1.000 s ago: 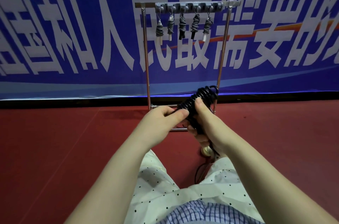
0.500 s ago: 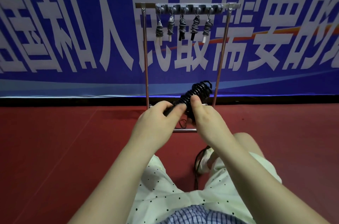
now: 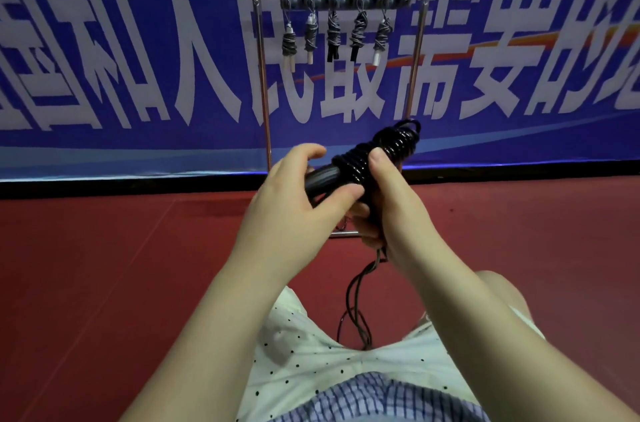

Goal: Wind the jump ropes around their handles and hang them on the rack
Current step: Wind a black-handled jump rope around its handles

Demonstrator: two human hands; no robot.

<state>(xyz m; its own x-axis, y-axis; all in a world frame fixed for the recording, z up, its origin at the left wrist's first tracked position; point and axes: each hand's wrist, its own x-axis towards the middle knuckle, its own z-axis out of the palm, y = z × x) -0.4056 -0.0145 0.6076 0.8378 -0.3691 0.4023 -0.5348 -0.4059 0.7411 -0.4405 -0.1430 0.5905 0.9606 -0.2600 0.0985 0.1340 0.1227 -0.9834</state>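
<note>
- Far left there's not much going on, just red floor and a big blue banner with white lettering running along the back.
- The left hand is curled round the bare lower end of the black handles, with the thumb pressed along the front. So it's gripping, not resting.
- Behind the hands stands the metal rack, on the floor in front of the banner. Five wound ropes already hang in a row from the hooks on its top bar — so that part of the job looks done. I think there's spare room at the right end of the hook strip, but it's too small to be sure.
- The black jump rope is in the middle, held up in front of the rack. Its coils are packed tight round the upper part of the handles, and a little loop sticks out at the top.
- The right hand is clamped on the coiled section, with the thumb on top of the wraps to pin them.
- Below that hand a loose tail of cord dangles down between the knees — so the winding isn't finished yet, I'd say.
- What's left, as far as I can tell: wrap the slack, tuck the end in and hook it onto the rack as number six.
</note>
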